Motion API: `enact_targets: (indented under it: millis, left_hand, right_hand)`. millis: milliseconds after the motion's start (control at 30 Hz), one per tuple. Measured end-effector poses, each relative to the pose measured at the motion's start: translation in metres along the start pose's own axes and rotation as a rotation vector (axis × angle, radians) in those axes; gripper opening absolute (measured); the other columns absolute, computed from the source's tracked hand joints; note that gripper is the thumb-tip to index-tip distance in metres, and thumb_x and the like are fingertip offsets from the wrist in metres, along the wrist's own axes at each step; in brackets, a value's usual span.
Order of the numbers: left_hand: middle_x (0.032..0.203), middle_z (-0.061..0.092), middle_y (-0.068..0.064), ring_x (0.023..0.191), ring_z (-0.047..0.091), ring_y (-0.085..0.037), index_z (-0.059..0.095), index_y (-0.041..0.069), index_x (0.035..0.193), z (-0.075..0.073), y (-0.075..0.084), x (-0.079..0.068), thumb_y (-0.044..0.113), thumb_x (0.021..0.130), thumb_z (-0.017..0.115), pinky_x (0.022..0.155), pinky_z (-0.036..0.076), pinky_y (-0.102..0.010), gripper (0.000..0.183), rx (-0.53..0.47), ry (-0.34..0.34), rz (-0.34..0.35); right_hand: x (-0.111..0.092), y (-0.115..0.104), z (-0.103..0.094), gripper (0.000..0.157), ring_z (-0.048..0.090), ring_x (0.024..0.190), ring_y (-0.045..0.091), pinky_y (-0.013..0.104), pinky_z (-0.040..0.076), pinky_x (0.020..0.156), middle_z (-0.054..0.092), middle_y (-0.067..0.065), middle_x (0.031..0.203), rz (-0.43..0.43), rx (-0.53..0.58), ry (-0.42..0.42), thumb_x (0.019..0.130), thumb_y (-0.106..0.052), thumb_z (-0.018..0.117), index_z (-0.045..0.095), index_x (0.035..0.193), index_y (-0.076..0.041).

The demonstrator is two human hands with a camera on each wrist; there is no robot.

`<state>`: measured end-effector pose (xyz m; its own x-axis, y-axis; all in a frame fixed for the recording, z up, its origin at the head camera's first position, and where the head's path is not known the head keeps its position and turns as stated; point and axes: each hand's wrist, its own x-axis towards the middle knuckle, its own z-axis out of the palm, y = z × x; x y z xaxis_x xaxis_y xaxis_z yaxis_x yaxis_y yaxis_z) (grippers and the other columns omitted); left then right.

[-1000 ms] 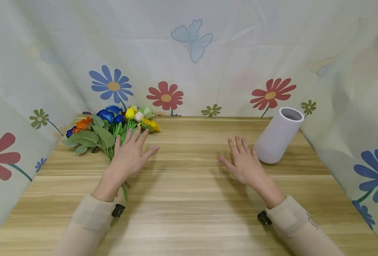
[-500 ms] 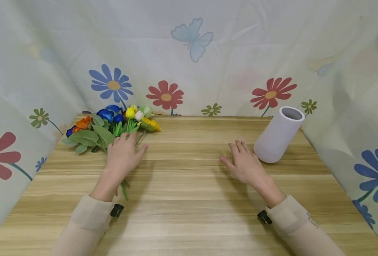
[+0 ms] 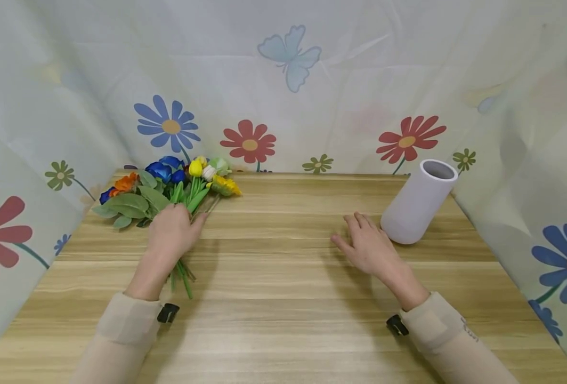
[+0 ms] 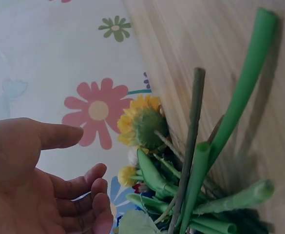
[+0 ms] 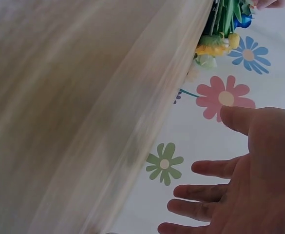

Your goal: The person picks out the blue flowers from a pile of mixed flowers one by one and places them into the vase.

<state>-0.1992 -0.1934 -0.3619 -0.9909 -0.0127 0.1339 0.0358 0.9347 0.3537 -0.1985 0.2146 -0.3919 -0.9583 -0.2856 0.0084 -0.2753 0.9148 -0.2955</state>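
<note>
- Over at the left, mixed flowers [image 3: 154, 196] lie on the tabletop [image 3: 283, 320], stems [image 3: 185, 280] toward the person.
- Left hand [image 3: 169, 229]: empty above the stems, thumb well apart from loosely bent fingers.
- Right hand [image 3: 369, 248]: empty, fingers spread, just beside the standing white vase [image 3: 415, 205].

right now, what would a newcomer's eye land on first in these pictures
Probably the bright bunch of flowers lying at the left of the wooden table, with the left hand over its stems. Then the plain white vase on the right, beside the right hand. Behind them, a pale blue butterfly is printed on the backdrop.
</note>
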Motion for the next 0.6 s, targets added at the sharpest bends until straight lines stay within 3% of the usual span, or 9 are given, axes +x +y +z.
enact_targets:
  millis: [233,433,600]
  left_hand:
    - [0.055,0.029,0.002,0.049,0.036,-0.019,0.038,0.017,0.052,-0.012,-0.010,0.001,0.041,0.104,0.056,0.045,0.030,-0.034,0.060,-0.019,-0.040,-0.012]
    - [0.051,0.026,0.004,0.046,0.033,-0.016,0.039,0.017,0.052,-0.021,-0.019,0.002,0.039,0.104,0.056,0.044,0.029,-0.031,0.059,-0.006,-0.100,-0.054]
    - [0.051,0.026,0.004,0.046,0.031,-0.014,0.038,0.016,0.055,-0.024,-0.027,0.002,0.038,0.104,0.058,0.045,0.030,-0.030,0.057,0.014,-0.145,-0.092]
  right_hand:
    - [0.001,0.003,-0.001,0.061,0.041,0.137,0.052,0.066,0.036,0.107,0.043,0.036,0.148,-0.036,-0.003,0.059,0.106,-0.036,0.059,0.047,0.145,0.009]
    - [0.002,0.004,0.000,0.049,0.065,0.107,0.041,0.056,0.054,0.086,0.059,0.030,0.133,-0.069,-0.011,0.120,0.103,-0.032,0.064,0.060,0.133,0.007]
    - [0.001,0.004,0.001,0.045,0.067,0.090,0.033,0.050,0.056,0.075,0.063,0.026,0.126,-0.069,-0.011,0.122,0.103,-0.032,0.065,0.064,0.128,0.005]
